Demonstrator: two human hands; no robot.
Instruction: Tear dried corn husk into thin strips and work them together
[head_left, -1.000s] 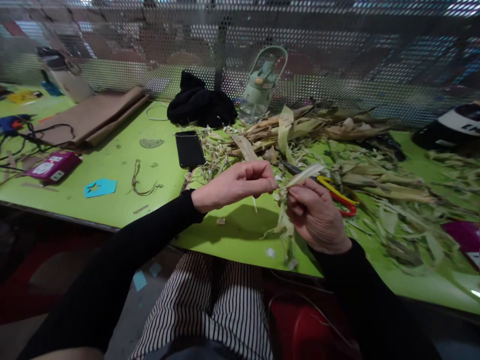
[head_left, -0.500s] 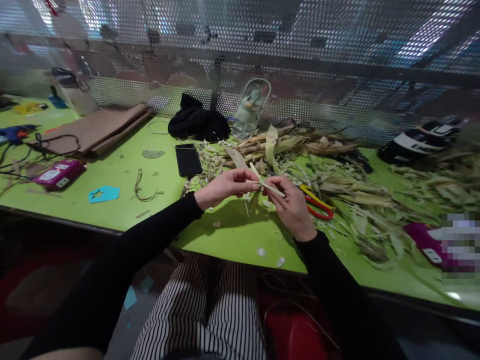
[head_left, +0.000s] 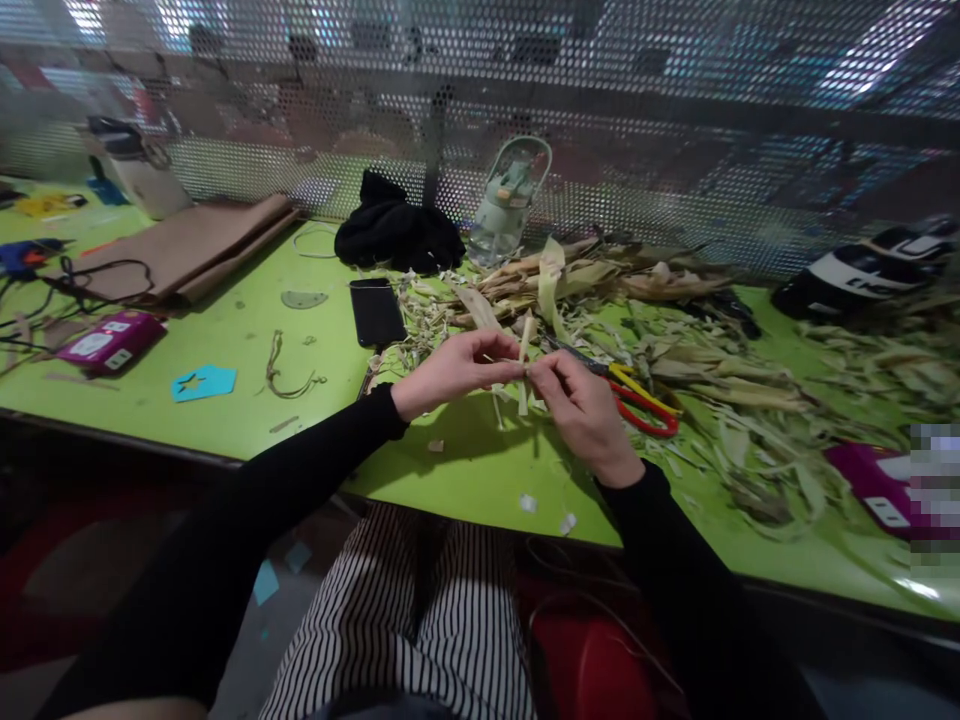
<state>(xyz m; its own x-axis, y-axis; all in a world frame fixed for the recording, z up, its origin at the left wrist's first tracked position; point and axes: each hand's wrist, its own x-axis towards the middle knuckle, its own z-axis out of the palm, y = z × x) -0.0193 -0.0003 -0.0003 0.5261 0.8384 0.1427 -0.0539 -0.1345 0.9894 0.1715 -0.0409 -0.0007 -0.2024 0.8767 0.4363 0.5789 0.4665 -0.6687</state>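
Pale strips of dried corn husk (head_left: 526, 340) cross one another between my two hands, above the green table (head_left: 457, 465). My left hand (head_left: 459, 372) pinches them from the left, thumb and fingertips closed. From the right, my right hand (head_left: 581, 408) grips the same crossing with its fingertips; the exact fold is too small to make out. Thin strip ends hang below the fingers. Scissors (head_left: 646, 405) with red and yellow handles lie just right of my right hand. Behind the hands spreads a heap of dried corn husks (head_left: 577, 275).
A black phone (head_left: 377, 312), dark cloth (head_left: 397, 228) and clear bottle (head_left: 501, 210) stand or lie behind. To the left are a purple power strip (head_left: 112, 342), blue paper piece (head_left: 203, 382), brown paper (head_left: 202, 245) and glue gun (head_left: 30, 257). A black bottle (head_left: 862, 275) lies at right.
The held strip has turned from slanting down to the right to nearly upright. My fingertips have come closer together at the crossing. The view has shifted slightly.
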